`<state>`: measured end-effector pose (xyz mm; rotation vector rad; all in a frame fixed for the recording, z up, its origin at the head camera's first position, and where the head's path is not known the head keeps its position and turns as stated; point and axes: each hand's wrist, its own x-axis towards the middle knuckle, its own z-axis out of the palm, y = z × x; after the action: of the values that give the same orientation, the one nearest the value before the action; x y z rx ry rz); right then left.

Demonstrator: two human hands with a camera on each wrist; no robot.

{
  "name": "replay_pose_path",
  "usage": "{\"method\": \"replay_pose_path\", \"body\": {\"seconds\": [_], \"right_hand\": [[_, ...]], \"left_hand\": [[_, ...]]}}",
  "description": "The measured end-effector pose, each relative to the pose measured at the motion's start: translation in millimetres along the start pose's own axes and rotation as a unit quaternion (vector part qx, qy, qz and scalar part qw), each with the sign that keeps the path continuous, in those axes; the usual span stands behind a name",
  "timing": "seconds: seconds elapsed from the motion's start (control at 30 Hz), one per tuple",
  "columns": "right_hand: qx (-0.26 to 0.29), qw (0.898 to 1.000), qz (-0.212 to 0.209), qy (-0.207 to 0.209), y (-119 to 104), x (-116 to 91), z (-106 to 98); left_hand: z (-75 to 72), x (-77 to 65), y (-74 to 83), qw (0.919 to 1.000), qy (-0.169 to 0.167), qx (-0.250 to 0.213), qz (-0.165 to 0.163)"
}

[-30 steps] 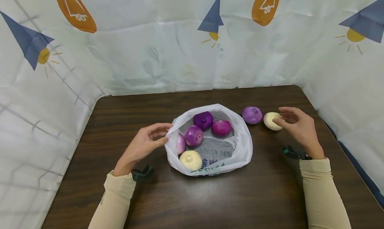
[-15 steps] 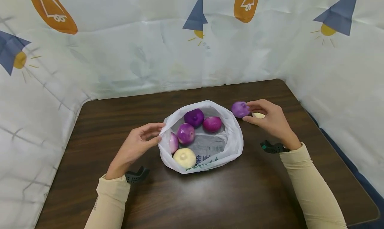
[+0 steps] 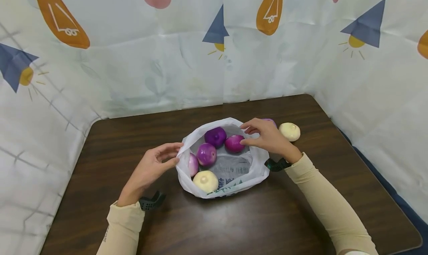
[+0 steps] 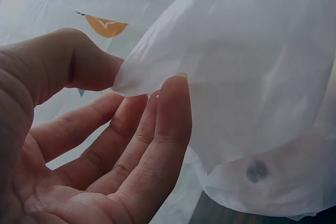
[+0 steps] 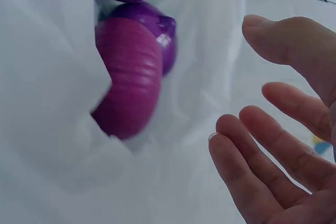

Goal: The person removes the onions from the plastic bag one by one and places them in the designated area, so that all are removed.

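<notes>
A white plastic bag [image 3: 259, 169] stands with its mouth open on the dark table. At its left rim my left hand [image 3: 150, 171] pinches the plastic between thumb and fingers; the left wrist view shows the bag edge [image 4: 126, 82] there. Inside lie several onions: a dark purple onion [image 3: 215, 137], a ribbed magenta onion [image 3: 234, 144], a purple onion [image 3: 207, 154], a pinkish onion [image 3: 193, 164] and a cream onion [image 3: 205, 181]. Over the right rim, my right hand [image 3: 267, 137] has its fingers spread and holds nothing; the right wrist view shows the ribbed onion apart from it.
Right of the bag, a second cream onion [image 3: 289, 131] sits on the table [image 3: 334, 173]. Another purple onion [image 3: 270, 120] is mostly hidden behind my right hand. A printed cloth [image 3: 167, 62] hangs around the table's back and sides.
My right hand has moved left from beside the loose cream onion, past the loose purple onion, to the bag's right rim. My left hand stays at the left rim; the head view has shifted.
</notes>
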<state>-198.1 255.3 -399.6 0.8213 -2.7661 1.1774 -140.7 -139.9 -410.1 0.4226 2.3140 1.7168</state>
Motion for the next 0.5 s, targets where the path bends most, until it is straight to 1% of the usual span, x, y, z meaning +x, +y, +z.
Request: {"method": "replay_pose_path", "body": {"seconds": [0.13,0.23,0.33,0.5], "right_hand": [[-0.010,0.999,0.008,-0.030,-2.2,9.9,8.1],[-0.025,0.999,0.017,-0.039,-1.6,14.5,11.3],[-0.029,0.998,0.027,-0.046,-0.6,16.8,13.3],[-0.039,0.997,0.040,-0.055,3.8,17.8,17.7]], "left_hand": [[-0.4,-2.0,-0.8,1.0000,0.000,-0.002,0.001],[-0.6,-1.6,-0.5,1.0000,-0.002,-0.001,-0.003],[-0.9,-1.5,0.1,1.0000,-0.004,-0.003,-0.006],[-0.9,-3.4,0.2,1.0000,-0.007,-0.007,-0.002]]}}
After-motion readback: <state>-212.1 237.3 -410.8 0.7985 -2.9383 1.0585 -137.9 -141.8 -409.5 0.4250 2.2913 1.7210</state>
